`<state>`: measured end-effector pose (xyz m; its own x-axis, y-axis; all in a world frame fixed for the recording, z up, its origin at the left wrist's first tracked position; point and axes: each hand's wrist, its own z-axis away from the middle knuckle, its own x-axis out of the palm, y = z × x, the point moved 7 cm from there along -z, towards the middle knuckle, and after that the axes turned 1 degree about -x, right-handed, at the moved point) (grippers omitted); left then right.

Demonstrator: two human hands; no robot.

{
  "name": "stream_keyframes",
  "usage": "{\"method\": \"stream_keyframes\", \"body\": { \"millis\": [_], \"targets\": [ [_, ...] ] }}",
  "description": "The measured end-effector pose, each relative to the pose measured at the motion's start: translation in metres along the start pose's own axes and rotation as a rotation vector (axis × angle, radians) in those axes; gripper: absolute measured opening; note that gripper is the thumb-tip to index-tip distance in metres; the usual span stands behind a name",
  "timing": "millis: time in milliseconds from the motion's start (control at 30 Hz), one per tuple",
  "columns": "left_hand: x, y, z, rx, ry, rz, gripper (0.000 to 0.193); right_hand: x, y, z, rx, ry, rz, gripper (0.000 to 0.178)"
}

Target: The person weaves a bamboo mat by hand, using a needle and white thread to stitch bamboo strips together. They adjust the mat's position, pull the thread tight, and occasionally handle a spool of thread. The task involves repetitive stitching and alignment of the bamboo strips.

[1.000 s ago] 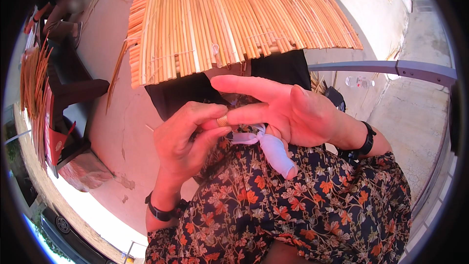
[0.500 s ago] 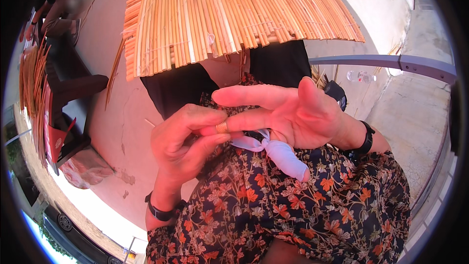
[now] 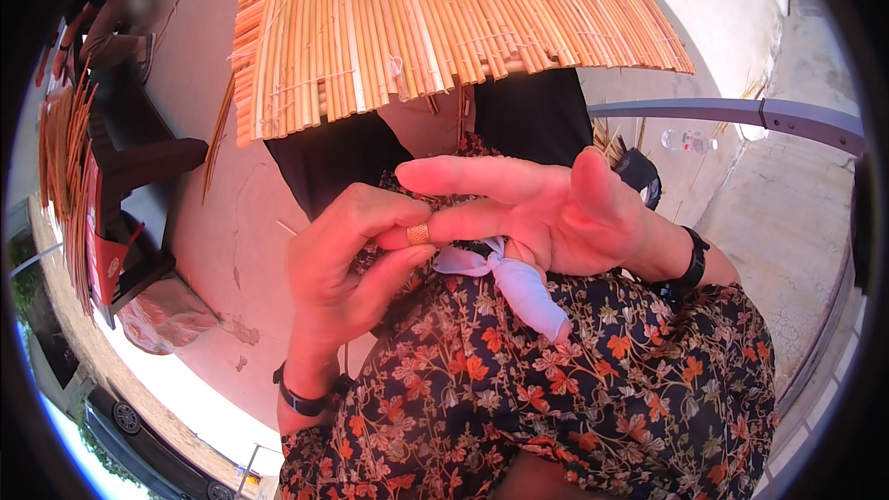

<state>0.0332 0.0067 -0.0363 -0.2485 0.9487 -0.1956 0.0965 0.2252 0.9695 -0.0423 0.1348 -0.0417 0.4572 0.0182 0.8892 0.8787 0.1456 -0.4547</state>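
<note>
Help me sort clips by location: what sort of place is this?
Probably an open-air paved yard: bare pale ground in bright light, loose stalks at the left, and a dark car at the lower left.

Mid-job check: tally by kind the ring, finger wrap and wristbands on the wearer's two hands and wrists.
Gold-coloured ring: 1
White finger wrap: 1
Black wristbands: 2
Total: 4

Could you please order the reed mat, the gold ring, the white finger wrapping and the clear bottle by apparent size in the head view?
1. Reed mat
2. White finger wrapping
3. Clear bottle, lying farther away
4. Gold ring
</note>
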Motion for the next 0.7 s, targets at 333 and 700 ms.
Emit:
{"method": "stream_keyframes", "body": {
  "millis": [333, 700],
  "targets": [
    [0.011, 0.005, 0.0, 0.05, -0.02, -0.137, 0.029, -0.001, 0.01, 0.0, 0.004, 0.034, -0.124, 0.12],
    [0.026, -0.017, 0.015, -0.258, 0.171, 0.59, 0.02, -0.001, 0.009, 0.0, -0.002, 0.13, 0.248, 0.139]
  ]
}}
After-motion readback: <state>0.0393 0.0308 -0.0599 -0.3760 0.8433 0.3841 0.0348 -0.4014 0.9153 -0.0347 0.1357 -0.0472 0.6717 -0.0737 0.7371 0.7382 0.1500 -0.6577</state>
